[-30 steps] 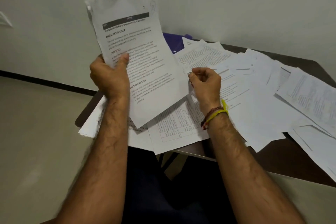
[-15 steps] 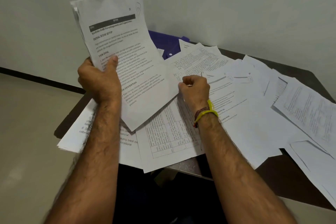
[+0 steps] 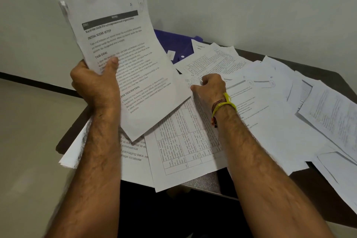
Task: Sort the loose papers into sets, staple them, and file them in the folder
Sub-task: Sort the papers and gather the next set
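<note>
My left hand (image 3: 96, 83) grips a raised set of printed papers (image 3: 123, 44) by its left edge, thumb on the front page. My right hand (image 3: 210, 87) is lower, down on the pile, its curled fingers pinching the top corner of a loose sheet (image 3: 203, 120); the fingertips are hidden. Several loose papers (image 3: 270, 121) lie fanned over the dark table (image 3: 75, 121). A purple folder (image 3: 173, 44) lies at the back, partly under the sheets. No stapler is in view.
A sheet with a printed grid (image 3: 183, 150) hangs over the table's front edge. More sheets (image 3: 332, 114) overhang the right side. A pale wall stands behind the table, and bare floor lies to the left.
My right hand has dropped from mid-air onto the pile and closed on a sheet's corner. My left hand keeps the raised set up, nearly unmoved.
</note>
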